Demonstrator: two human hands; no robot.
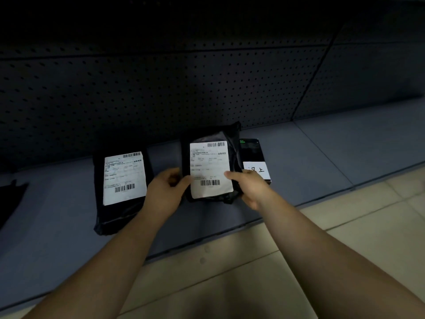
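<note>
On the low grey shelf (322,157), a black parcel (232,143) stands tilted between a second parcel (124,178), which lies flat to the left, and a black box (251,150) to the right. The left hand (165,187) grips its left edge and the right hand (248,187) grips its right edge. Judged status: one parcel is laid out; the held one is not yet set down or released. Both white labels carry barcodes at top and bottom, but the print is too small to read. A white note (256,170) on the box bears two handwritten characters; the second looks like "上".
</note>
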